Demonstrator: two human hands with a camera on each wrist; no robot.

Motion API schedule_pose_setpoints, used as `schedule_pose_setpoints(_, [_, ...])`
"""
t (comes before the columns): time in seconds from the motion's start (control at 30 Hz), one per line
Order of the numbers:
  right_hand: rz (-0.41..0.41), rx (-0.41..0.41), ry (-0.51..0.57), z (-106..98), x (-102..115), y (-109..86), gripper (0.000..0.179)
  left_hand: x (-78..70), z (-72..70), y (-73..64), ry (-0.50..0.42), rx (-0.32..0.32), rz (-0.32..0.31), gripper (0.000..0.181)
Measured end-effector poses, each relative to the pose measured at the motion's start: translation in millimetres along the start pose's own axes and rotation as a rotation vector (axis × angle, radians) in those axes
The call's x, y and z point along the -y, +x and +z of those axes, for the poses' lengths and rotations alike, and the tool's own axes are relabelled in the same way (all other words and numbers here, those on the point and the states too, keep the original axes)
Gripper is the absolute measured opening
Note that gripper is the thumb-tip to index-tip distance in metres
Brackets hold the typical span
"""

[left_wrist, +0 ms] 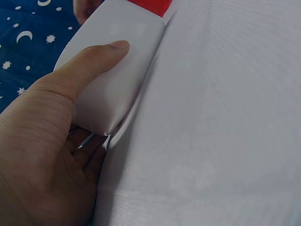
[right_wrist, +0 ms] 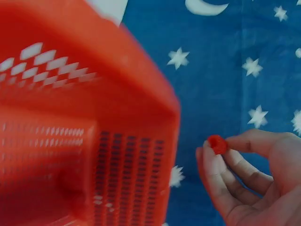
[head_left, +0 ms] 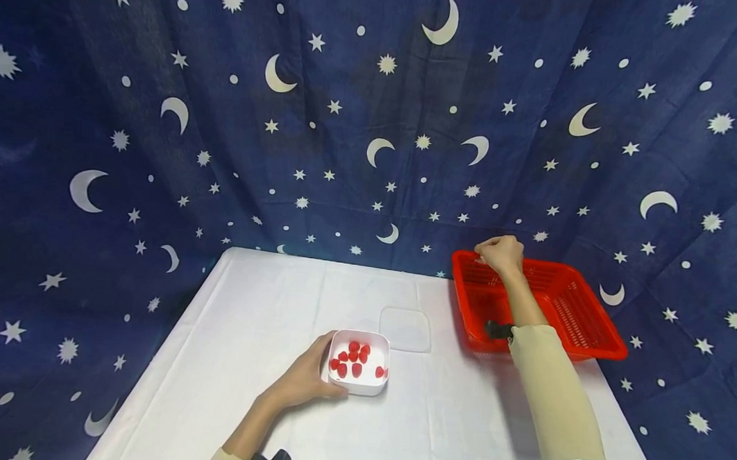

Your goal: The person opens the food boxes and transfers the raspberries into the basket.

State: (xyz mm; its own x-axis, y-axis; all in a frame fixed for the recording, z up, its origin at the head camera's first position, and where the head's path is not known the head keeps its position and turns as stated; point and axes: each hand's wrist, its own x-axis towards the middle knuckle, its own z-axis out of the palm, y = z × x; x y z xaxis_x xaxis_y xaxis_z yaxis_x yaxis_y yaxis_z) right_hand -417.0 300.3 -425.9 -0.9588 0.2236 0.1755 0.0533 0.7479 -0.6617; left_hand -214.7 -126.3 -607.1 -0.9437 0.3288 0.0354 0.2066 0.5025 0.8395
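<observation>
A white square container (head_left: 360, 389) stands on the table and holds several raspberries (head_left: 353, 356). My left hand (head_left: 303, 374) grips it from its left side, and in the left wrist view the thumb (left_wrist: 101, 59) lies along its wall. At the far left corner of a red plastic basket (head_left: 579, 317), my right hand (head_left: 503, 254) is raised near the rim. Between thumb and fingertips it pinches one raspberry (right_wrist: 217, 144), whose hollow end shows in the right wrist view. That raspberry is hidden in the head view.
A clear flat lid (head_left: 405, 329) lies on the white tablecloth (head_left: 264, 308), just behind and right of the container. Behind the table hangs a dark blue curtain (head_left: 349, 118) with moons and stars. The basket's slotted walls rise at the table's right back corner.
</observation>
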Motion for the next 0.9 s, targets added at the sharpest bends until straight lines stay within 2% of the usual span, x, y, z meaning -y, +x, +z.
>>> schedule_pose_setpoints(0.1, [0.075,0.05,-0.017,1.8,-11.4,5.3,0.029,0.8,-0.6,-0.3,0.0,0.001,-0.006,0.127])
schedule_pose_setpoints(0.33, [0.197,0.03,-0.142,13.3,-46.0,13.5,0.035,3.2,1.8,-0.2,0.002,0.004,0.004,0.128])
schedule_pose_setpoints(0.57, [0.293,0.107,-0.268,19.1,-69.0,17.3,0.057,3.5,1.5,-0.1,0.005,-0.008,0.014,0.127])
schedule_pose_setpoints(0.73, [0.311,0.138,-0.279,21.5,-82.4,21.1,0.055,2.8,0.0,0.2,0.01,-0.003,0.014,0.127])
schedule_pose_setpoints(0.9, [0.287,0.111,-0.275,20.6,-86.7,19.6,0.048,1.1,-0.5,-0.1,0.007,0.0,0.012,0.127])
